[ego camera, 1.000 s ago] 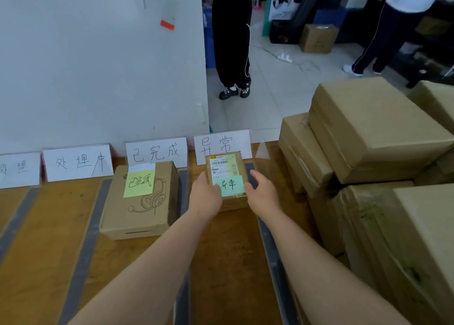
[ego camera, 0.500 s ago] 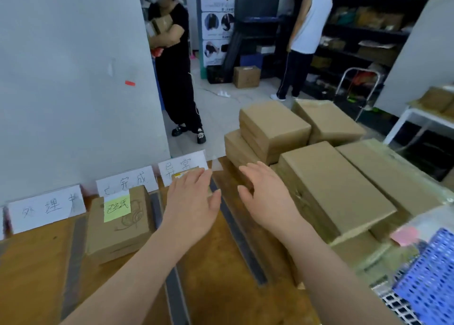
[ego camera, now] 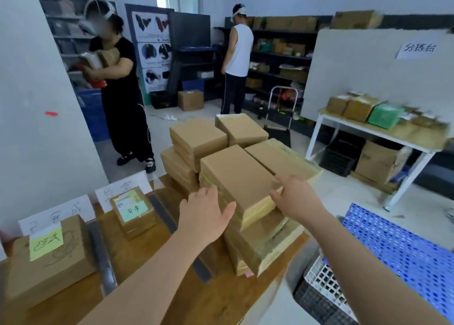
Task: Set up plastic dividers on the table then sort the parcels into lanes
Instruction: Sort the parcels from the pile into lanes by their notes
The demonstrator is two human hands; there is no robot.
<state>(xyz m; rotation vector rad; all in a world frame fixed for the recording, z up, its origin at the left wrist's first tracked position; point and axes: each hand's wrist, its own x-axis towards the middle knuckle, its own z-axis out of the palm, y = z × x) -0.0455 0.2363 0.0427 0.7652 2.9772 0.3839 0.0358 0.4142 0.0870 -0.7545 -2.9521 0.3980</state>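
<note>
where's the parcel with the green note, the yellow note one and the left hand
parcel with the green note [ego camera: 134, 211]: head view, on the note
parcel with the yellow note [ego camera: 52, 263]: head view, top face below the note
left hand [ego camera: 205, 215]: head view, back of hand

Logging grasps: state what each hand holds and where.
Nothing is gripped: the open left hand and right hand flank the near end of the top flat brown cardboard parcel.

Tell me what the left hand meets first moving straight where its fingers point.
Most likely the near left side of the topmost flat brown cardboard parcel right ahead; the left hand looks almost against it, though depth is unclear.
</note>
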